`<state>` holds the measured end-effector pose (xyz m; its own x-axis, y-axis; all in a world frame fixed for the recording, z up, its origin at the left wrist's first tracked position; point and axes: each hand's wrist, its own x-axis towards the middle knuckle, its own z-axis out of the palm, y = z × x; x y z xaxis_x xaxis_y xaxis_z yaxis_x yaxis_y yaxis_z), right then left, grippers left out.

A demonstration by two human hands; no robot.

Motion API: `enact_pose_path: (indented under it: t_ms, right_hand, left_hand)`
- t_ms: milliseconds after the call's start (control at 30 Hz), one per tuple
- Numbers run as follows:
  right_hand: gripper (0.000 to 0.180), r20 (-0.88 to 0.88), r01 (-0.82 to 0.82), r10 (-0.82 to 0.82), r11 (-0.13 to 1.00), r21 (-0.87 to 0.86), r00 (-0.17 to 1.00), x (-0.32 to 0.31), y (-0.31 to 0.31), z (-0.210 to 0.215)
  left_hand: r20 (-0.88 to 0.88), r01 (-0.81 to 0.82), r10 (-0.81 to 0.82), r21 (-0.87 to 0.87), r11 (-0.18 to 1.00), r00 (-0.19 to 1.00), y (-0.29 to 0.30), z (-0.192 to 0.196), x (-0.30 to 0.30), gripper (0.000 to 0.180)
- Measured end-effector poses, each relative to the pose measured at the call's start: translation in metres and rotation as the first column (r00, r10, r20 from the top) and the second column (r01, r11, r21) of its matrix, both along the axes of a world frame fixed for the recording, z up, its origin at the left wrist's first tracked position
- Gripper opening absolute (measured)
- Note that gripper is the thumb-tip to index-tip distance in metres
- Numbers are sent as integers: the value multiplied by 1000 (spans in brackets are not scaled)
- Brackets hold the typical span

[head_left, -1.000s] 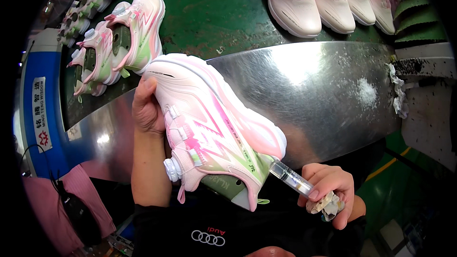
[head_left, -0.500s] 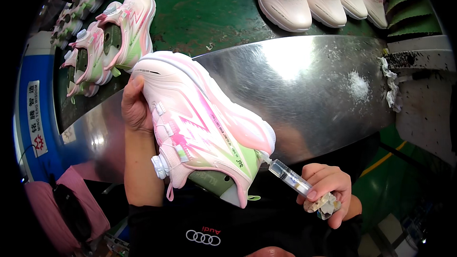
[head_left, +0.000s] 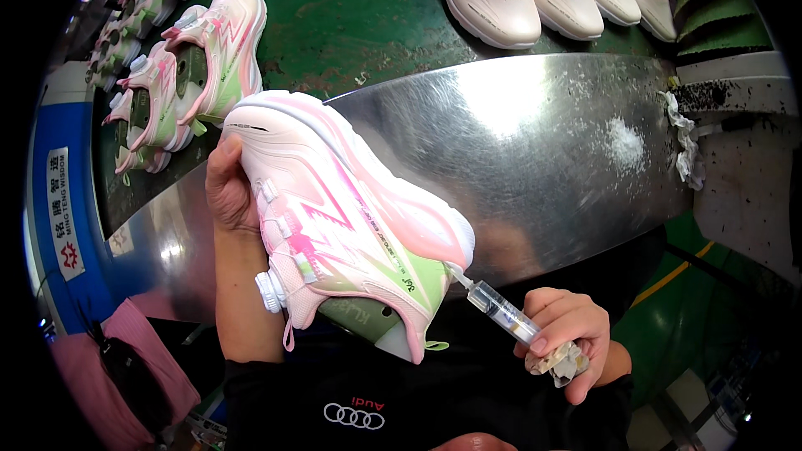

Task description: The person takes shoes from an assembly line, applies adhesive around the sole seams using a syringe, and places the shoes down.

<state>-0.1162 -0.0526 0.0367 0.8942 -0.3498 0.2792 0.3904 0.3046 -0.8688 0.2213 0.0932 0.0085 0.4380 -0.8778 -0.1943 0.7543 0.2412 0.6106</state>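
A pink and white sneaker (head_left: 334, 209) with a green heel is held tilted in front of me, its toe up to the left and its heel down to the right. My left hand (head_left: 230, 184) grips it near the toe, with most of the fingers hidden behind it. A dark green shoe last (head_left: 355, 317) fills the shoe's opening. In my right hand (head_left: 568, 334) is a clear syringe (head_left: 503, 311), its back end wrapped in crumpled, stained material. The syringe's tip meets the heel where the upper joins the sole.
A shiny metal plate (head_left: 401, 142) borders the green work surface (head_left: 359, 8). White granules (head_left: 625, 146) and crumpled white tissue (head_left: 685, 146) lie at its right. More sneakers stand in rows at left (head_left: 221, 42) and at upper right (head_left: 493, 0).
The sneaker, both hands and the syringe have shifted slightly left together. The syringe's tip stays at the heel seam, and both grips look the same.
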Motion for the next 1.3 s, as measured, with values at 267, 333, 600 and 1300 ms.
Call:
enact_pose_path:
  t_ms: [267, 333, 600, 1300]
  right_hand:
    - [58, -5, 8, -8, 1000, -10, 1000, -8, 3, -2]
    - [58, -5, 11, -11, 1000, -11, 1000, -9, 3, -3]
    - [56, 12, 21, -21, 998, -55, 1000, -13, 6, -7]
    - [55, 18, 0, 2, 994, -108, 1000, -19, 7, -12]
  left_hand:
    - [56, -66, 61, 108, 992, 997, -3, 5, -7, 52]
    - [67, -97, 89, 135, 986, 994, -3, 5, -7, 53]
    - [22, -69, 67, 89, 994, 997, -2, 5, -8, 54]
    - [59, -147, 139, 164, 976, 989, -5, 13, -17, 45]
